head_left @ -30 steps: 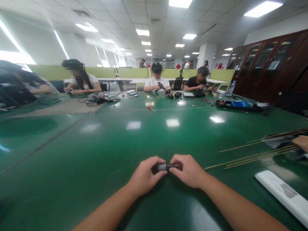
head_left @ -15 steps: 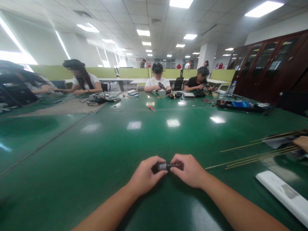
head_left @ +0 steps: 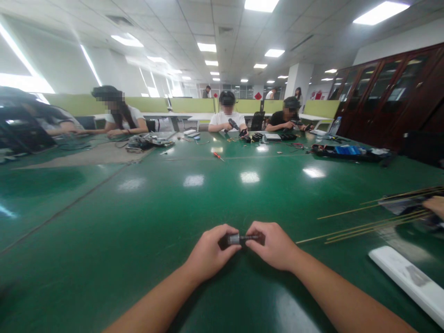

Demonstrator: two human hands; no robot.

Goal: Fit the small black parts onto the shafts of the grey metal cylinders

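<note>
Low over the green table (head_left: 145,203), a small grey cylinder (head_left: 234,239) with a dark end lies level between my hands. It looks like a small motor, but I cannot be sure. The thumb and fingers of my left hand (head_left: 212,252) are closed around it. A thin, dark ribbed shaft (head_left: 250,237) sticks out of its right side. My right hand (head_left: 274,245) pinches that shaft between thumb and forefinger. Fingers partly cover both ends of the piece.
Thin brass-coloured rods (head_left: 374,226) lie to the right, with another person's hand (head_left: 433,203) beside them. Nearer me is a long white case (head_left: 405,282). An orange screwdriver (head_left: 218,156) lies farther off. Several people work across the table among parts and a tray (head_left: 347,152).
Both hands hold nearly the same place and grip. People across the table have shifted slightly.
</note>
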